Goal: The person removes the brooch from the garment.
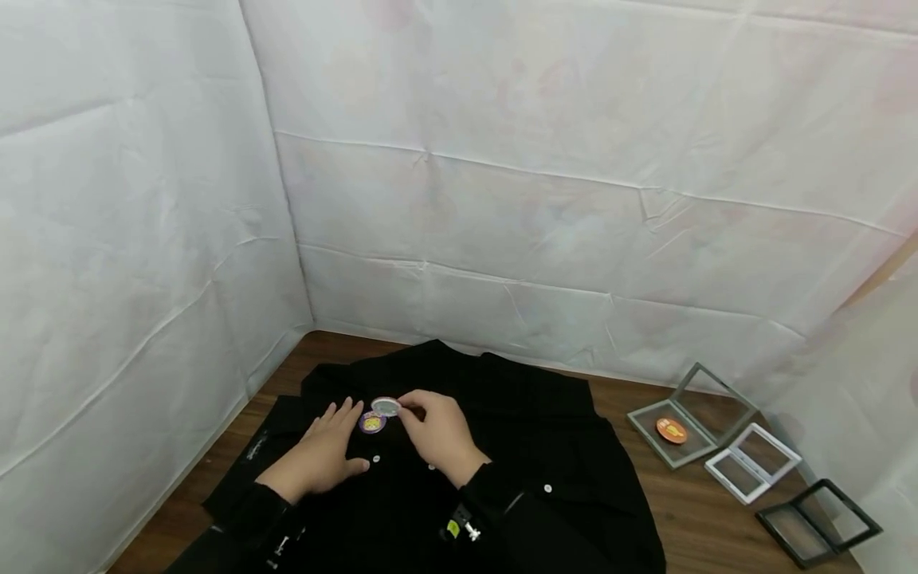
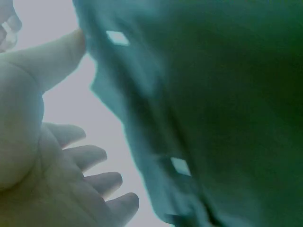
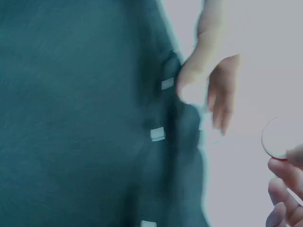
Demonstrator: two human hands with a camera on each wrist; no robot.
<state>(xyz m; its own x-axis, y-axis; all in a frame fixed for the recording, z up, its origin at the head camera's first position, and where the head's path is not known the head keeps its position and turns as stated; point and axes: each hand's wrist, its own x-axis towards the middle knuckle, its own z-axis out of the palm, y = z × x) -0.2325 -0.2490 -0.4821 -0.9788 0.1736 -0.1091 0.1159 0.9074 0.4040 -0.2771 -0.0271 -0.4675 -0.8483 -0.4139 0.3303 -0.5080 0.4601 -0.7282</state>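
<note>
Nearest to me, my two dark sleeves lie over a black shirt [image 1: 502,446] spread flat on the wooden table [image 1: 688,518], its white buttons in a row down the front. My left hand [image 1: 323,454] rests flat on the cloth left of the button line, fingers straight and spread, gripping nothing; in the left wrist view its thumb tip [image 2: 71,45] touches the shirt's edge. Just beyond its fingertips a round purple badge [image 1: 372,422] lies on the shirt. My right hand [image 1: 437,434], to the right of the button line, pinches a round clear-faced badge [image 1: 386,406] between thumb and forefinger, held just past the purple badge and touching or nearly touching it; the right wrist view shows this disc [image 3: 279,138] at my fingertips, blurred. To the far right on the table stand three open display cases: a black one [image 1: 817,522] nearest, a white one [image 1: 753,462] behind it, and a grey one [image 1: 692,414] farthest, holding an orange badge [image 1: 671,430]
</note>
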